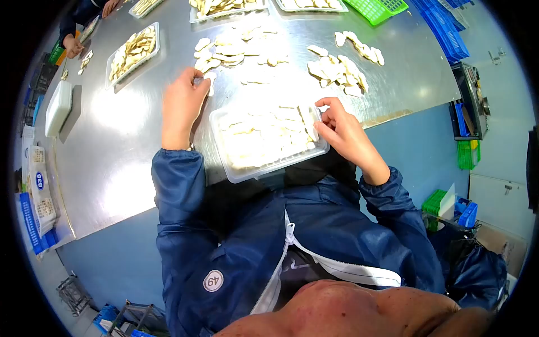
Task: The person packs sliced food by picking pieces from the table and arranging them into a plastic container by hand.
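A clear plastic tray (264, 140) with rows of pale slices sits at the table's near edge, in front of the body. My left hand (186, 104) is left of the tray's upper corner, its thumb and forefinger closed on a pale slice (210, 83). Beyond it lies a loose pile of slices (230, 48). At the tray's right rim is my right hand (342, 128), its fingers curled around a slice (308, 121) standing against the inner side wall. Glare washes out much of the tray's contents.
A smaller pile (337, 73) lies to the right on the metal table (112, 180). Filled trays (135, 53) stand further back, with a green basket (377, 8) at the far right. A co-worker's hand (72, 46) is at the far left, near a white tray (59, 109).
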Available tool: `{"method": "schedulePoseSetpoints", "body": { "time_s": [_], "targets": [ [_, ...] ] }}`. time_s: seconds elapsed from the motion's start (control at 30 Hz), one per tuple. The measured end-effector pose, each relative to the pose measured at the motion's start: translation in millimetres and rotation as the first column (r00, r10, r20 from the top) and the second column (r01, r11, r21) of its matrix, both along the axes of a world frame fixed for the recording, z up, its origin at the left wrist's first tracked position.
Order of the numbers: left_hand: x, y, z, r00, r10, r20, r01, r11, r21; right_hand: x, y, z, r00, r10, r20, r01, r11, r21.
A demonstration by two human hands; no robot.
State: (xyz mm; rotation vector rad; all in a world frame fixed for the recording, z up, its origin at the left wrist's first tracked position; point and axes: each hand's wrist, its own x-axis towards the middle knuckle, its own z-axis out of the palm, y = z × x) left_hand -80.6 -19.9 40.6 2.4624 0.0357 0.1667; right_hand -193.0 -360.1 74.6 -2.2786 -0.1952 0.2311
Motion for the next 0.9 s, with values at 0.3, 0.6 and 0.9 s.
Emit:
{"method": "schedulePoseSetpoints", "body": {
  "time_s": [0.3, 0.6, 0.9],
  "targets": [
    [15.0, 11.3, -7.5, 0.985, 0.073, 0.158, -0.060, 0.994, -0.087, 46.1, 10.8, 12.8, 0.964, 0.091, 0.251, -0.041, 0.979, -0.198],
    [23.8, 15.8, -19.8, 0.983, 0.015, 0.181, -0.035, 0.993, 0.109, 170.7, 121.3, -2.8, 0.849, 0.381, 0.365, -0.248, 0.899, -0.362],
    [28.2, 16.5, -20.2, 0.995, 0.006, 0.095, -0.012, 0.998, 0.067, 206.7, 147.6, -25.2, 0.873, 0.386, 0.299, -0.148, 0.792, -0.592]
  ]
}}
